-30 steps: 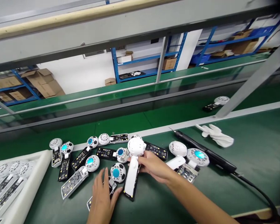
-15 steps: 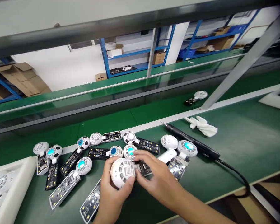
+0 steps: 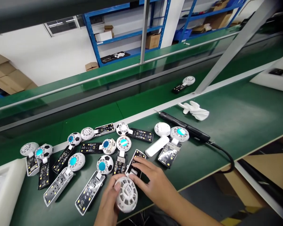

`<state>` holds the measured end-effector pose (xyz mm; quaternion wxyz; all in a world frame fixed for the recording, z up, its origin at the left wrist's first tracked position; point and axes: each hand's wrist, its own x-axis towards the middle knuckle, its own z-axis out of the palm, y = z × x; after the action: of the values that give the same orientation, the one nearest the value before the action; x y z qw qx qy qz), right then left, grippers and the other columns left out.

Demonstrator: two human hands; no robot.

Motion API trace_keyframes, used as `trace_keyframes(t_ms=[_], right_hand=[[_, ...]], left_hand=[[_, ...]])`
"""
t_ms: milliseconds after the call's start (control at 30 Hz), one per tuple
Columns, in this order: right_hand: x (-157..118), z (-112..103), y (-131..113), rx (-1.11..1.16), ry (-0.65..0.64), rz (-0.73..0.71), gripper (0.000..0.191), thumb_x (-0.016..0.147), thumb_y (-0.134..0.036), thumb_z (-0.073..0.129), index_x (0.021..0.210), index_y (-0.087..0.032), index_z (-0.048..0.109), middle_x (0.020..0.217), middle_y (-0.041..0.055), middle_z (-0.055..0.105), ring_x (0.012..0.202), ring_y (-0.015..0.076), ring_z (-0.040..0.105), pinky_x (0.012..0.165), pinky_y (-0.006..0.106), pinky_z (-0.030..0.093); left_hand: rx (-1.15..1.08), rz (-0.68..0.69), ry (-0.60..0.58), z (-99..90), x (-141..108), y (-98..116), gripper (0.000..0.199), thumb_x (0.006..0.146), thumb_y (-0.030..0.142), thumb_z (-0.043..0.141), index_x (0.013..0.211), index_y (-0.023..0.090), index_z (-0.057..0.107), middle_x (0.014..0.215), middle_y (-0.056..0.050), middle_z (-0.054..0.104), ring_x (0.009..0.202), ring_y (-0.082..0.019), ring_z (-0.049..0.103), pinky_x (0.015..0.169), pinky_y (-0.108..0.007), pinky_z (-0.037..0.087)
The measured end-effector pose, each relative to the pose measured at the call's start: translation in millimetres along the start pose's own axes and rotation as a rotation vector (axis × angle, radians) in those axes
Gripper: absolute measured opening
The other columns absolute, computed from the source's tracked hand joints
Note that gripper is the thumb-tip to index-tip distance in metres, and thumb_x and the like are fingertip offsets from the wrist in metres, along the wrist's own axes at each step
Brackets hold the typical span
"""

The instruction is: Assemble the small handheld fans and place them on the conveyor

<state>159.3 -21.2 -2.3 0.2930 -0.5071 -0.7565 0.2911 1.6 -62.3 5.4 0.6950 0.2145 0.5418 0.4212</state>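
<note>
My left hand point(image 3: 110, 198) is closed round the white, round vented head point(image 3: 127, 195) of a small device near the table's front edge. My right hand point(image 3: 153, 177) holds the same device by its handle point(image 3: 138, 154), an open shell with a dark circuit board and yellowish squares. Thumb and fingers of that hand lie on the handle's near part. Just beyond the left hand, similar devices lie on the table, one with a blue disc on a white head point(image 3: 124, 143) and one with a black-and-white, football-patterned head point(image 3: 105, 164).
Several more such devices lie to the left, beside a white foam tray point(image 3: 16, 185). On the right are a black electric screwdriver point(image 3: 185, 125) with a cable, a loose white cover point(image 3: 157, 146) and a white crumpled item point(image 3: 195, 110). A slanted metal post point(image 3: 235, 47) rises behind.
Both hands have moved lower, towards the front edge, with the device. Its head now faces up with more of its vents showing, and its handle points away. My view has tilted down.
</note>
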Motion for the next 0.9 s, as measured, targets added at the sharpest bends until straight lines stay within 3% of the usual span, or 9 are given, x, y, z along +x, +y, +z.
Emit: trace_keyframes(t_ms=[133, 233, 333, 400, 500, 567, 667, 767, 900], right_hand=[[-5.3, -2.2, -4.6, -0.023, -0.064, 0.005, 0.021, 0.071, -0.017, 0.066, 0.092, -0.013, 0.064, 0.115, 0.0155, 0.060, 0.105, 0.0276, 0.057, 0.090, 0.042, 0.050], [-12.9, -0.7, -3.6, -0.083, -0.133, -0.094, 0.028, 0.072, -0.012, 0.064, 0.099, -0.009, 0.063, 0.118, 0.0178, 0.058, 0.111, 0.0291, 0.053, 0.092, 0.042, 0.048], [-24.0, 1.7, 0.1, -0.116, -0.144, -0.138, 0.035, 0.073, -0.017, 0.064, 0.106, -0.006, 0.061, 0.121, 0.0198, 0.056, 0.112, 0.0305, 0.053, 0.092, 0.042, 0.049], [-32.2, 3.3, 2.1, -0.137, -0.127, -0.152, 0.038, 0.074, -0.018, 0.062, 0.110, -0.005, 0.060, 0.121, 0.0197, 0.056, 0.111, 0.0302, 0.054, 0.091, 0.040, 0.049], [-43.0, 4.6, 2.5, -0.165, -0.118, -0.195, 0.044, 0.074, -0.020, 0.062, 0.114, -0.003, 0.058, 0.120, 0.0191, 0.057, 0.109, 0.0290, 0.056, 0.091, 0.036, 0.049], [-48.3, 4.7, 1.6, -0.176, -0.134, -0.219, 0.044, 0.074, -0.022, 0.062, 0.113, -0.003, 0.059, 0.119, 0.0186, 0.058, 0.107, 0.0280, 0.057, 0.091, 0.033, 0.048], [-53.4, 4.9, 0.4, -0.239, -0.138, -0.211, 0.044, 0.073, -0.023, 0.062, 0.111, -0.002, 0.061, 0.123, 0.0235, 0.052, 0.109, 0.0313, 0.055, 0.090, 0.033, 0.049], [-56.1, 6.1, 0.8, -0.364, -0.141, -0.240, 0.052, 0.070, -0.023, 0.062, 0.115, 0.002, 0.057, 0.125, 0.0306, 0.045, 0.113, 0.0401, 0.047, 0.085, 0.041, 0.051], [-57.3, 7.1, 1.5, -0.468, -0.144, -0.338, 0.050, 0.076, -0.031, 0.057, 0.113, 0.002, 0.058, 0.118, 0.0309, 0.052, 0.110, 0.0408, 0.050, 0.081, 0.042, 0.054]], left_hand=[[0.005, -0.127, -0.078, 0.4, 4.0, -10.5, 0.031, 0.065, 0.044, 0.067, 0.067, 0.019, 0.049, 0.059, 0.005, 0.048, 0.058, -0.010, 0.044, 0.057, -0.020, 0.035], [0.149, -0.144, 0.067, 4.7, 3.5, -19.9, 0.035, 0.067, 0.052, 0.064, 0.080, 0.022, 0.053, 0.061, 0.006, 0.049, 0.062, -0.013, 0.049, 0.064, -0.023, 0.039], [0.338, -0.066, 0.187, 6.8, 2.1, -24.2, 0.052, 0.067, 0.060, 0.058, 0.100, 0.021, 0.056, 0.085, -0.002, 0.060, 0.089, -0.020, 0.054, 0.083, -0.028, 0.038], [0.417, -0.028, 0.111, 6.5, 2.6, -25.9, 0.054, 0.068, 0.062, 0.057, 0.096, 0.016, 0.059, 0.088, -0.006, 0.061, 0.094, -0.022, 0.052, 0.084, -0.029, 0.038], [0.502, -0.034, -0.081, 5.6, 5.1, -30.1, 0.054, 0.069, 0.067, 0.050, 0.067, 0.013, 0.059, 0.062, -0.003, 0.053, 0.067, -0.018, 0.050, 0.065, -0.028, 0.040], [0.562, -0.026, -0.118, 5.7, 6.0, -33.3, 0.057, 0.069, 0.069, 0.046, 0.055, 0.014, 0.054, 0.053, 0.000, 0.046, 0.057, -0.015, 0.044, 0.057, -0.026, 0.037], [0.696, 0.052, -0.106, 5.9, 4.0, -36.8, 0.055, 0.076, 0.065, 0.042, 0.057, 0.016, 0.056, 0.055, -0.001, 0.051, 0.058, -0.015, 0.046, 0.058, -0.026, 0.037], [0.864, 0.133, -0.107, 3.9, -0.2, -39.8, 0.049, 0.082, 0.057, 0.038, 0.066, 0.017, 0.062, 0.061, -0.005, 0.059, 0.060, -0.017, 0.050, 0.060, -0.026, 0.038], [0.970, 0.180, -0.124, 0.5, -4.3, -45.3, 0.047, 0.086, 0.052, 0.033, 0.073, 0.019, 0.065, 0.065, -0.008, 0.063, 0.062, -0.020, 0.054, 0.062, -0.028, 0.039]])
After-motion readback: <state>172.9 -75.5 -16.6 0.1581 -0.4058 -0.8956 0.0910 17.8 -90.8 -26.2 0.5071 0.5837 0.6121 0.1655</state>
